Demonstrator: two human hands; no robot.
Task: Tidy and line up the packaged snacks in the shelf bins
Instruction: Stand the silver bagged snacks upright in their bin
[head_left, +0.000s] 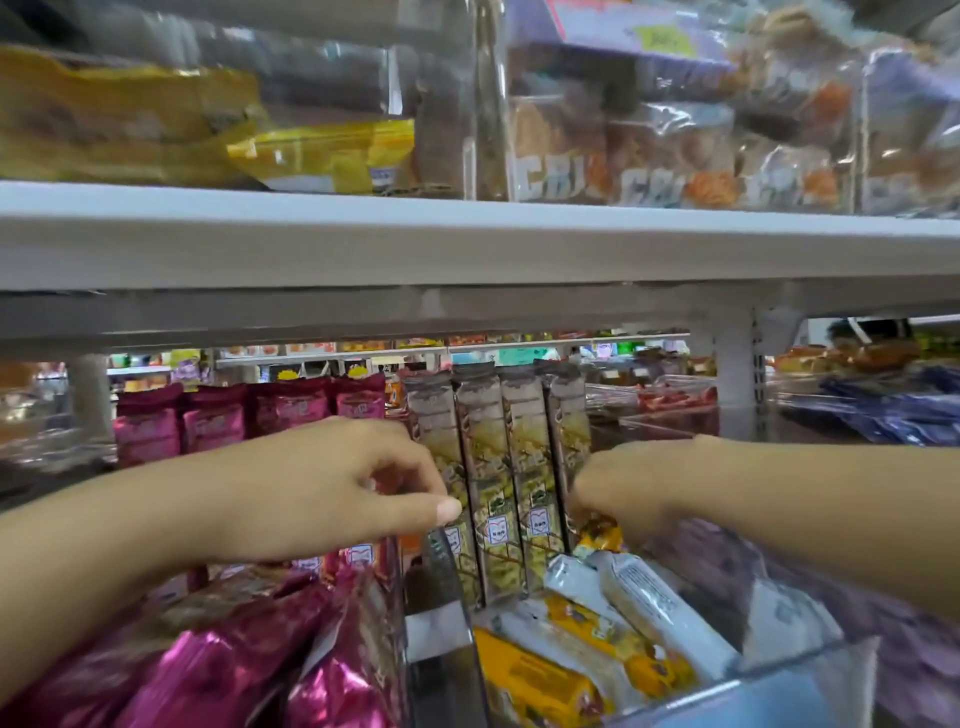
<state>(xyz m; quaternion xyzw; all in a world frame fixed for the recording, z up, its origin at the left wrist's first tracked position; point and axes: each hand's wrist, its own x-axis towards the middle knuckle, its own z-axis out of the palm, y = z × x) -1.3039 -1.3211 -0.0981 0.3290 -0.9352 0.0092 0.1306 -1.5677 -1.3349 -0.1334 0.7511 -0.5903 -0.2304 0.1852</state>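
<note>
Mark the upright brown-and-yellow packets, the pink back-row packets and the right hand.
upright brown-and-yellow packets (485, 452), head view, second packet's face.
pink back-row packets (213, 423), head view, second packet's front.
right hand (618, 488), head view, knuckles.

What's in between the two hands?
Four tall snack packs stand upright in a row between the left hand and the right hand, seen in the head view.

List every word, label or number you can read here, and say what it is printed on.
"CR", partly hidden: clear snack packs on the upper shelf.
Yellow sticker above them: too blurred.
Square logos on the tall upright packs: too small.
Pink packs: blurred.
</note>
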